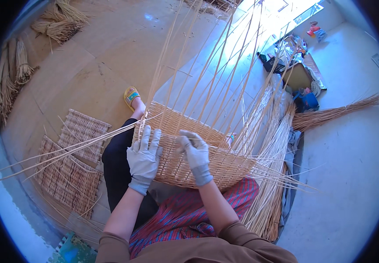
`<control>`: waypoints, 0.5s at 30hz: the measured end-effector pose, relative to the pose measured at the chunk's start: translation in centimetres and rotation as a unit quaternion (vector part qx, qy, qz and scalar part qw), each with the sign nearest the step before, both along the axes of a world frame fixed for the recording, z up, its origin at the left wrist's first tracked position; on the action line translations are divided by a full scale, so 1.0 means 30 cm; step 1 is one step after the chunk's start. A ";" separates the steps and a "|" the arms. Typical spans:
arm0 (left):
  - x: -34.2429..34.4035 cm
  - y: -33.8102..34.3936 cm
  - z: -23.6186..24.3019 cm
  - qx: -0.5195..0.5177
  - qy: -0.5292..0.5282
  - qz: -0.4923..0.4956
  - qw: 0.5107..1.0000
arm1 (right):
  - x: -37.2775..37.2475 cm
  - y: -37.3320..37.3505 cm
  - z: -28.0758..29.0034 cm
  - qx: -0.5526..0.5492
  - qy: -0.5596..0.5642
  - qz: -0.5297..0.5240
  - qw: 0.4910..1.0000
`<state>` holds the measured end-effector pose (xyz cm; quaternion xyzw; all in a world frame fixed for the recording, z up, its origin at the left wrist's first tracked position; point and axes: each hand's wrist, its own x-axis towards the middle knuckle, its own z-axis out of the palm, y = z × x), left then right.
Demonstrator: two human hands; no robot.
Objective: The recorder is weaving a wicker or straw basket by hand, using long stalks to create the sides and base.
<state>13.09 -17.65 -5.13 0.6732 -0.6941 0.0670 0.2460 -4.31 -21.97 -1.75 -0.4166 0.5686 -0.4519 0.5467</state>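
A half-woven wicker basket [224, 164] rests on my lap, its near wall toward me. Long upright stakes [218, 65] rise from its rim and fan out away from me. At the left end of the rim, my left hand [143, 160], in a white glove with a grey cuff, lies against the weave with its fingers stretched apart. My right hand [196, 155], gloved alike, is at the middle of the near rim, its fingers curled into a pinch; what they grip is hidden. Several loose strands [73, 149] stick out leftward from the basket's left corner.
Woven panels [82, 136] lie on the floor at left. Bundles of wicker [8, 83] stand by the far left edge. Long pale strands [268, 188] lie along my right side, beside a brown twig bundle [338, 111]. A blue container [307, 101] and a cluttered box [298, 78] are farther right.
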 end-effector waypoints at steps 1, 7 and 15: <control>0.001 -0.002 -0.001 0.004 0.002 -0.007 1.000 | -0.011 -0.024 0.014 -0.034 0.006 -0.038 0.999; -0.021 -0.009 0.012 0.032 -0.025 -0.008 0.999 | 0.093 -0.254 0.149 -0.372 0.436 -0.002 0.820; -0.061 -0.026 0.069 0.067 -0.047 0.016 0.997 | -0.196 0.035 0.025 -0.035 0.057 -0.053 0.996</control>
